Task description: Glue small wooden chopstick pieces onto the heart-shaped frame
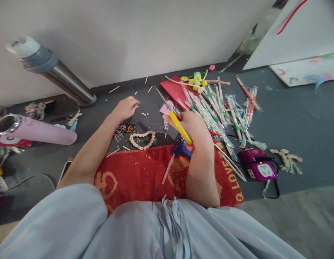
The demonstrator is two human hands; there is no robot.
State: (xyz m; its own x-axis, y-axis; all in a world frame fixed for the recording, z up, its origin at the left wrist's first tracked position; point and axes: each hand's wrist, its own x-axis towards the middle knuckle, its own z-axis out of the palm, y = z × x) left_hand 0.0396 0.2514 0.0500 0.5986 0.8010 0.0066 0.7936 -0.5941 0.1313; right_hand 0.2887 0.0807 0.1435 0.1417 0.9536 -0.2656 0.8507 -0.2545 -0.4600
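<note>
My right hand (194,126) is closed round the yellow handles of a pair of scissors (174,118), whose grey blades point up and left over the dark table. My left hand (125,108) rests on the table further left, fingers curled down beside a few small wooden bits (144,114). I cannot make out anything in it. Between my forearms lies a heart outline of small wooden pieces (142,139), just above a red towel (134,174) with gold lettering. A blue glue gun (181,148) lies under my right wrist.
A heap of wrapped chopsticks (223,108) spreads to the right, with red paper (174,90) behind it. A purple device (258,165) sits at the right. A steel flask (52,72) and a pink tube (37,131) lie at the left. White boards (296,32) lean at the far right.
</note>
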